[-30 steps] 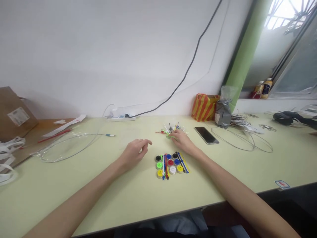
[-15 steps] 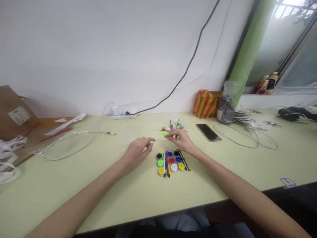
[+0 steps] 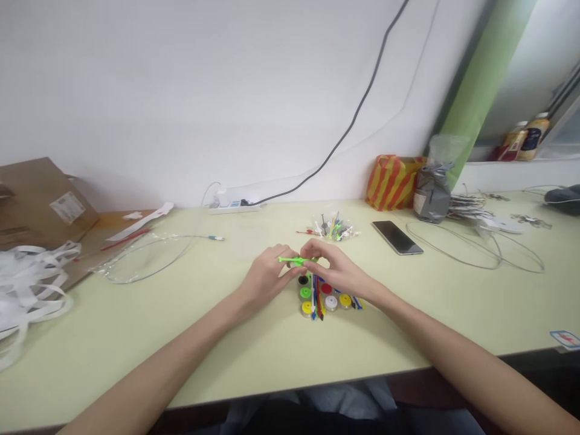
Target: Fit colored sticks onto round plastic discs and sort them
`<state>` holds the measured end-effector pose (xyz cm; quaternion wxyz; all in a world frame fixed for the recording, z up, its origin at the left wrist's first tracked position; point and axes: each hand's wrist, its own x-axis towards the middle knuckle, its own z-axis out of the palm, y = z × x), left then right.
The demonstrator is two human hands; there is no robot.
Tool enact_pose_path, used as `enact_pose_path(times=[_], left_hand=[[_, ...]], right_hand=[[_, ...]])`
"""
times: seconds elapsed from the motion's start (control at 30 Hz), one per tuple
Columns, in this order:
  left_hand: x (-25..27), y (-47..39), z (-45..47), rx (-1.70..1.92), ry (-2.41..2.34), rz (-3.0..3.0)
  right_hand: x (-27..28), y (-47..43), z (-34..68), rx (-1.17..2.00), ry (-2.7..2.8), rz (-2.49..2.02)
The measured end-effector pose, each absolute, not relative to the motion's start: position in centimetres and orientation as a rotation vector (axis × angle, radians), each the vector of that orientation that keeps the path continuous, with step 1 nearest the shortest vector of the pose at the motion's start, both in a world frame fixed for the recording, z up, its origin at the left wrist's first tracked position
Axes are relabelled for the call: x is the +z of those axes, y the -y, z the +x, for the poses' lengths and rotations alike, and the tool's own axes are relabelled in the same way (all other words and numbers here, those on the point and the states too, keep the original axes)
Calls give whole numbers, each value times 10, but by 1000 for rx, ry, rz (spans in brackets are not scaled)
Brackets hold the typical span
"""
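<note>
A bright green plastic arrow [image 3: 290, 260] is held level above the table between my two hands. My left hand [image 3: 266, 275] is closed at its left part, thumb and fingers pinching around it. My right hand [image 3: 338, 269] grips the other part with thumb and index finger, hiding that end. Just below the hands lie round plastic discs on clear bases, among them a green disc [image 3: 305, 292], a white disc [image 3: 331, 302] and a yellow disc [image 3: 345, 301]. Several coloured arrows [image 3: 318, 299] lie lengthwise between the discs, partly covered by my right hand.
Behind the hands is a pile of small plastic pieces [image 3: 334, 228]. A phone [image 3: 397, 237] and a striped bag [image 3: 392, 183] stand to the right of it. A cable [image 3: 170, 266], white strips [image 3: 36, 284] and a cardboard box [image 3: 49, 199] occupy the left.
My right hand has brought the green piece from near the pile toward me, and my left hand has moved right to meet it and closed on it. The view has shifted slightly left.
</note>
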<state>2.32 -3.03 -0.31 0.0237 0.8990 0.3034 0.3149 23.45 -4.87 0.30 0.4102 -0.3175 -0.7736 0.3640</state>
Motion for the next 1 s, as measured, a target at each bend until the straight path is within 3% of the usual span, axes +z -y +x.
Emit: enact_pose_path(times=[0.17,0.33,0.47,0.67,0.8,0.9,1.0], left_hand=[[3,34,23,984,-954,2762],[2,38,26,1025,-907,2794],[-1,40,29,1073,-860,2729],[-1,46,33,964,-575,2806],[9,50,30,1102,-424,2934],[17,46,23,1165,-483,2983],[18,40,16,1156,-571,2970]], right_hand=[[9,62,229,425,2117,-806],[9,63,227,235,2230,-848],[18,61,237,428,2228,-869],[30,59,250,1126,2233,-685],[32,52,262,1458,2150,-558],[37,42,280,1342,2138,-694],[41,33,298,971,2182,-992]])
